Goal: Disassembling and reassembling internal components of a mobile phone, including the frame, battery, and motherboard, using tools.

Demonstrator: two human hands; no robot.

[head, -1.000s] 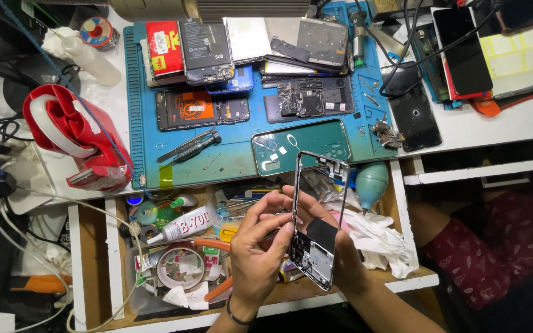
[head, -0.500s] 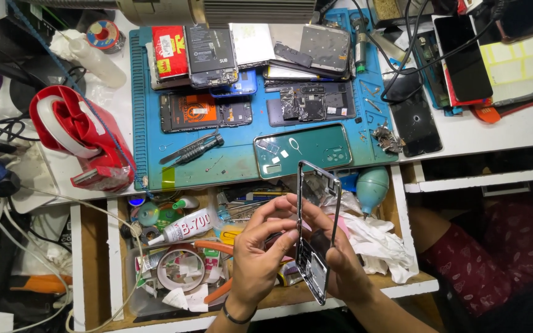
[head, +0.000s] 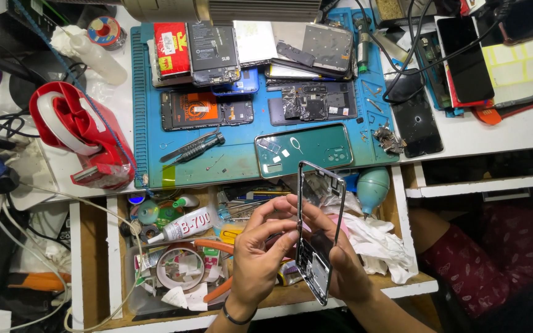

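both hands' fingers [head: 279, 237] hold a phone frame [head: 319, 231] above the cluttered drawer [head: 113, 246], beside white cloth [head: 377, 243].

On my blue silicone work mat [head: 155, 166] lie opened phones and a green phone back cover [head: 306, 148]. A red tape dispenser [head: 81, 139] stands at its left edge. In my open drawer [head: 113, 246] sit a white glue tube [head: 183, 225], a tape roll [head: 180, 268] and a teal rubber air blower [head: 372, 188].
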